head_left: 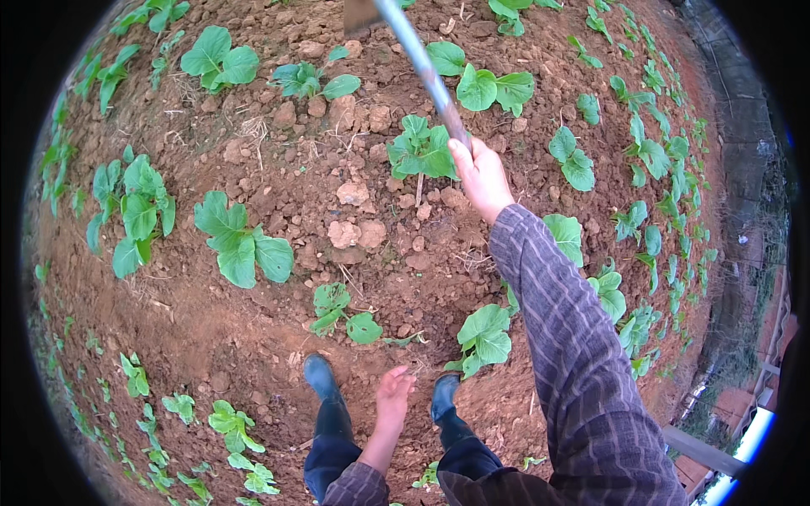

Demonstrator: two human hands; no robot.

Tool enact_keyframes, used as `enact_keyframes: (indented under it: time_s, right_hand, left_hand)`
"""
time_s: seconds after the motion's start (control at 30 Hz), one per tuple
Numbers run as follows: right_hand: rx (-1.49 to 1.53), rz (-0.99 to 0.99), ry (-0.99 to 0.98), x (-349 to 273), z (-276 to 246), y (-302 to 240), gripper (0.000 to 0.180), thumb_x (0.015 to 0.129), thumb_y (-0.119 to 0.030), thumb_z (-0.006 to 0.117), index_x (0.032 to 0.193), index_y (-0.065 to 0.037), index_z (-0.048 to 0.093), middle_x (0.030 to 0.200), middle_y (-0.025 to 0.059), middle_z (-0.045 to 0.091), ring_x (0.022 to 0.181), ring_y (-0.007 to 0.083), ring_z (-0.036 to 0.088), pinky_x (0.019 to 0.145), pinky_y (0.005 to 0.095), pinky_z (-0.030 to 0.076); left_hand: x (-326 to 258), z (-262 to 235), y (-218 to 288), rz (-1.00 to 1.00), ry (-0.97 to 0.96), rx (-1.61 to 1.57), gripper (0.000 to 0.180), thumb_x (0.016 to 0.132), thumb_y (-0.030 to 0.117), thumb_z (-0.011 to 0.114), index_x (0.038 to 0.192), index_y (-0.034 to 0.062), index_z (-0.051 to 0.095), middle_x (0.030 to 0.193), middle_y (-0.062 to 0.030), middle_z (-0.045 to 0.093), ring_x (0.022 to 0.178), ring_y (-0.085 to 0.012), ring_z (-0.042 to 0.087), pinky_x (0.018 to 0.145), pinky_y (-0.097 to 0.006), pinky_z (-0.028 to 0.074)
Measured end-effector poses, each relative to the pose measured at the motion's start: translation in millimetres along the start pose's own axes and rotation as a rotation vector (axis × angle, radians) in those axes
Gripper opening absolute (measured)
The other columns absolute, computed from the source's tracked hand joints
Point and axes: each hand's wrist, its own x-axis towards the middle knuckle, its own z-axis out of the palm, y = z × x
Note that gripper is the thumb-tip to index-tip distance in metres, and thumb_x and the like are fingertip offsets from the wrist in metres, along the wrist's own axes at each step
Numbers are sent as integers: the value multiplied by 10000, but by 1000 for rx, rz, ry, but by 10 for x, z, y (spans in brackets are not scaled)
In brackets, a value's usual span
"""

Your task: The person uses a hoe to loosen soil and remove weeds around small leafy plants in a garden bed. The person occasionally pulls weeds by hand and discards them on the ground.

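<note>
Hoe handle (426, 72) runs from the top edge of the view down to the right hand (483, 175), which is wrapped tight around its lower end; the arm in a plaid sleeve (574, 337) stretches well out over the bed. The blade seems to sit at the very top of the frame, partly cut off, so I cannot tell whether it is in the soil (278, 329) or above it.

On the left, rows of seedlings (240, 244) stand in red earth that looks fairly smooth and bare of weeds. Toward the middle, between the plants and ahead of the boots (321, 379), the ground is broken into loose clods (354, 232) with bits of dry straw, which suggests this strip is already worked. The left hand (392, 396) hangs low between the boots, fingers loosely spread, holding nothing.

To the right, more seedlings crowd toward the bed's edge, and the soil among them looks less disturbed, so that side likely remains to be done.
</note>
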Motion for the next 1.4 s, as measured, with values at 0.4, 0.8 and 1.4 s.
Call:
enact_keyframes:
  time_s: [0.4, 0.8, 1.4]
  right_hand:
    - [437, 173, -36, -460, -357, 167, 317, 1004, -393, 510, 834, -128, 472, 601, -75, 388, 453, 14, 307, 373, 196, 226]
    - [848, 356, 88, -891, 1481, -316, 328, 1012, -393, 476, 836, -117, 449, 585, -59, 439, 414, 51, 379, 345, 227, 322]
    - [719, 467, -132, 334, 1457, -56, 384, 991, -449, 504, 810, -115, 449, 572, -38, 434, 394, 70, 368, 349, 249, 324]
  left_hand:
    - [-95, -57, 1, 15, 44, -79, 268, 959, 130, 566, 1215, 54, 553, 957, -20, 673, 737, -59, 550, 664, -191, 423]
    - [-99, -127, -4, -108, 77, -103, 254, 968, 91, 557, 1209, 15, 539, 988, -56, 660, 900, -106, 618, 760, -228, 474]
    - [-19, -200, 285, -69, 93, -112, 283, 966, 142, 557, 1234, 49, 552, 1007, -42, 677, 802, -81, 573, 726, -213, 451]
